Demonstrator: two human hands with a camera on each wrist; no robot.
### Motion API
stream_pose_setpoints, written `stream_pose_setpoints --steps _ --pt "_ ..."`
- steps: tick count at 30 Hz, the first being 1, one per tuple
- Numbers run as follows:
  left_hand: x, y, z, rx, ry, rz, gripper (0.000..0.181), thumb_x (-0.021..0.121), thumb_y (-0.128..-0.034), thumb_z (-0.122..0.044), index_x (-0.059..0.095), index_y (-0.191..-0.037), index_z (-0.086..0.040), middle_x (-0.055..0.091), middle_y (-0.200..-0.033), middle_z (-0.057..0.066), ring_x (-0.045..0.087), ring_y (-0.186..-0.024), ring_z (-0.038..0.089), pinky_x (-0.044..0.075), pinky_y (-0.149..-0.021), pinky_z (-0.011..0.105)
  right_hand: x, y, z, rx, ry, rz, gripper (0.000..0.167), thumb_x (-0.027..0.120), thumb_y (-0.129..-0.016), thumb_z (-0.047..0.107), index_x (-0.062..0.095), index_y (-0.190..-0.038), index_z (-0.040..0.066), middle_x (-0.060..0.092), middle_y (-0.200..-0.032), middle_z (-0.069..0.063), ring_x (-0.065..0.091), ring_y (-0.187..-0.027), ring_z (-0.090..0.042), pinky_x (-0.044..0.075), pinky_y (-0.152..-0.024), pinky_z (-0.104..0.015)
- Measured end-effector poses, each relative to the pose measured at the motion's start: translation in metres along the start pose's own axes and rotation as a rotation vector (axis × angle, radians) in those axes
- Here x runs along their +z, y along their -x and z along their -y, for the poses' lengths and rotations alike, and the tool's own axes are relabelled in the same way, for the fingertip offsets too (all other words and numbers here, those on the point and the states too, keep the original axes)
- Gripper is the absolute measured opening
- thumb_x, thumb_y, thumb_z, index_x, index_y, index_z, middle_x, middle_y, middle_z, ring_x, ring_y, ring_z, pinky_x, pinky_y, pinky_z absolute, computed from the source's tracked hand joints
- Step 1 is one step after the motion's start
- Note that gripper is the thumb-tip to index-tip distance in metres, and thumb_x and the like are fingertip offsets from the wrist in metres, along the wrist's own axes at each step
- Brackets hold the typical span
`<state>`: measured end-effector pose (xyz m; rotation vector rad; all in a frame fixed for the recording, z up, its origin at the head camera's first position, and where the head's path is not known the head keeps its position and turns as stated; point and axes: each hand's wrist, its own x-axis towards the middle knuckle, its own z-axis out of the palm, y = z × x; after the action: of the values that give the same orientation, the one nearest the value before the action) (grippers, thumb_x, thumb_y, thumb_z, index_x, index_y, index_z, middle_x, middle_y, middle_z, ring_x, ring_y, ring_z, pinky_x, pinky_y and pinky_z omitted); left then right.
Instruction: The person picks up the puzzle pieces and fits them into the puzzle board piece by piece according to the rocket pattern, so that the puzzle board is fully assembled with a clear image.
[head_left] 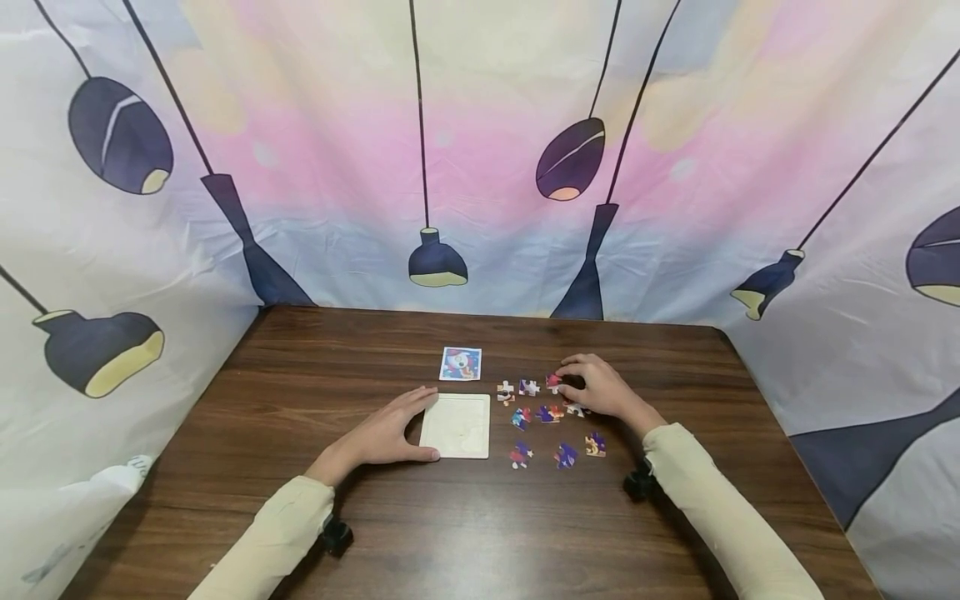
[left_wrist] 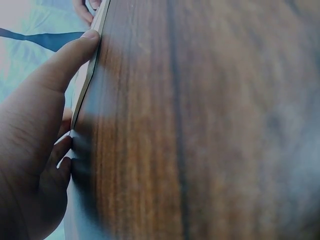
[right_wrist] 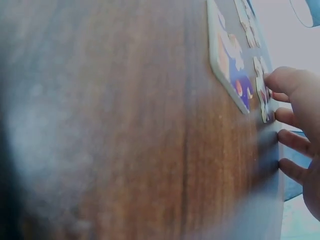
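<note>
My left hand (head_left: 384, 431) grips the left side of a pale square puzzle tray (head_left: 461, 427), thumb at the near corner and fingers at the far one. In the left wrist view the thumb lies on the rim of the tray (left_wrist: 89, 82). On the right, my right hand (head_left: 600, 386) pinches a red and white puzzle piece (head_left: 552, 382) at the table surface between thumb and fingertips. Another puzzle piece (head_left: 575, 409) is partly under that hand. Seen from the right wrist, the fingers (right_wrist: 295, 142) reach down beside flat pieces.
Several loose puzzle pieces (head_left: 550, 413) lie right of the tray, some purple, some with white patches. A small picture card (head_left: 460, 364) lies behind the tray. The brown wooden table (head_left: 315, 350) ends at a printed curtain (head_left: 495, 275).
</note>
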<state>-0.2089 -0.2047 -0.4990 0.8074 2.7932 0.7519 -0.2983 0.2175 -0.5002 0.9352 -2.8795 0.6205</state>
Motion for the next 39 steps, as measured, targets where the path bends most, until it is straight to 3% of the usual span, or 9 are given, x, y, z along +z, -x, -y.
stream_pose_setpoints --steps 6,17,27,39 --pt "-0.001 0.0 -0.001 0.005 0.003 -0.003 0.107 0.076 -0.0796 -0.07 0.037 -0.159 -0.009 0.032 -0.166 0.007 0.026 -0.154 0.031 0.032 -0.118 0.057 -0.002 0.0 0.0 -0.044 -0.002 -0.027 0.034 0.07 -0.098 0.029 0.074 -0.125 0.008 0.069 -0.128 -0.013 0.061 -0.122 -0.035 0.049 -0.102 -0.056" --pt "-0.001 -0.001 0.0 -0.003 0.013 0.004 0.108 0.077 -0.0788 -0.069 0.037 -0.159 -0.009 0.031 -0.166 0.007 0.026 -0.154 0.031 0.032 -0.117 0.057 -0.006 0.002 0.01 -0.05 -0.056 -0.108 0.035 0.072 -0.098 0.03 0.075 -0.125 0.009 0.073 -0.123 -0.013 0.067 -0.115 -0.033 0.053 -0.097 -0.054" --pt "0.0 -0.002 0.001 -0.002 0.03 0.001 0.108 0.079 -0.0784 -0.067 0.038 -0.159 -0.008 0.032 -0.166 0.008 0.026 -0.154 0.032 0.032 -0.117 0.057 -0.007 -0.007 0.037 -0.098 -0.083 -0.16 0.034 0.073 -0.097 0.03 0.076 -0.123 0.009 0.074 -0.119 -0.01 0.068 -0.113 -0.03 0.054 -0.096 -0.052" --pt "-0.002 -0.001 0.0 -0.013 0.034 0.006 0.107 0.08 -0.0784 -0.065 0.038 -0.159 -0.009 0.032 -0.166 0.009 0.026 -0.154 0.033 0.032 -0.117 0.058 0.007 -0.028 0.069 -0.158 -0.12 -0.139 0.036 0.072 -0.097 0.034 0.076 -0.124 0.011 0.074 -0.12 -0.007 0.068 -0.114 -0.026 0.055 -0.096 -0.047"
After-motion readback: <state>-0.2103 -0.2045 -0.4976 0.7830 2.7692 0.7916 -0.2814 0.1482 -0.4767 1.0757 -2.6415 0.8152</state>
